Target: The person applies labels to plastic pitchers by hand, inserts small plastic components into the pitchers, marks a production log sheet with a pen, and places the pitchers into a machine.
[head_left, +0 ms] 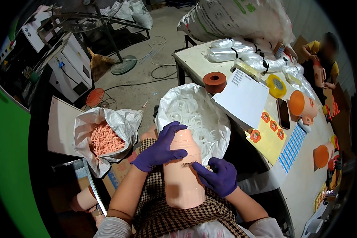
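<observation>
I see my left hand (159, 147) wrapped around the upper part of a smooth peach plastic jug (182, 170) standing on my checked lap, while my right hand (217, 177) pinches a small label at its side. Just beyond, an open sack (210, 119) of white rings blocks the table edge; left of it, a bag (107, 137) of pink pieces. Farther off, the white table (301, 174) carries paper (245, 97), a phone (283, 113), tape (276, 85) and orange lids, above concrete floor.

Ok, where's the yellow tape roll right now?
In the head view, the yellow tape roll lies on the table, upper right, between the white paper sheet and an orange cup.
</observation>
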The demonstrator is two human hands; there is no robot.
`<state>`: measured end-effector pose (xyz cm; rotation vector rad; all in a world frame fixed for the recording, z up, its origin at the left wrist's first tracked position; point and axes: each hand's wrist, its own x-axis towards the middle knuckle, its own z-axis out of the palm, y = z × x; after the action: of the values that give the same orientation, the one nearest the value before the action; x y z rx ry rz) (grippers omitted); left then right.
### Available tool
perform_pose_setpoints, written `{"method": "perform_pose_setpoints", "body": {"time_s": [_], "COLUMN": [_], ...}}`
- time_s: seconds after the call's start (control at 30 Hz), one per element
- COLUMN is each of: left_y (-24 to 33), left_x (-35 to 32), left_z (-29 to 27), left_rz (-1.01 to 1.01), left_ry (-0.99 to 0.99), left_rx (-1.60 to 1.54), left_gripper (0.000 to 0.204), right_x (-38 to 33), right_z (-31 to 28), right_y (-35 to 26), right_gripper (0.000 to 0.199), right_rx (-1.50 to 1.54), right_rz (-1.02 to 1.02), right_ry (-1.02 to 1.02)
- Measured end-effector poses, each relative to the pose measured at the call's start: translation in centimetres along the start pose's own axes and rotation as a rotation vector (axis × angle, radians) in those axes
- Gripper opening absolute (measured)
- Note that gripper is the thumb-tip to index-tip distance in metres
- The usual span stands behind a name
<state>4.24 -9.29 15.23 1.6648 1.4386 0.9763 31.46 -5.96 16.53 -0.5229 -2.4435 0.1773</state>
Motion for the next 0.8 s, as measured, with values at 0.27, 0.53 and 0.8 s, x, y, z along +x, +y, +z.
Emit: {"method": "perform_pose_setpoints", "body": {"time_s": [0.27, 0.53, 0.8], "left_y": [1.3, 1.6, -4.1], "left_x": [0.0, -0.6, -1.9], "left_z": [-0.1, -0.8, 0.8], "left_rz": [-0.003, -0.122, -0.045], "left_ry": [-0.031, -0.048, 0.431], "left_rx": [0.080, -0.077, -0.590], "left_gripper": [0.110, 0.100, 0.042], "right_x": [-0.4, -1.1, 3.5], "right_z": [0.4, -1.5, -6.6], "right_y": [0.1, 2.7, 19.1], "right_gripper": [0.056, 0.056, 0.053], "right_rx": [-0.111, -0.452, -0.623], "right_rz": [-0.042, 0.173, 0.379], "right_ry": [0.036, -0.440, 0.079]}}
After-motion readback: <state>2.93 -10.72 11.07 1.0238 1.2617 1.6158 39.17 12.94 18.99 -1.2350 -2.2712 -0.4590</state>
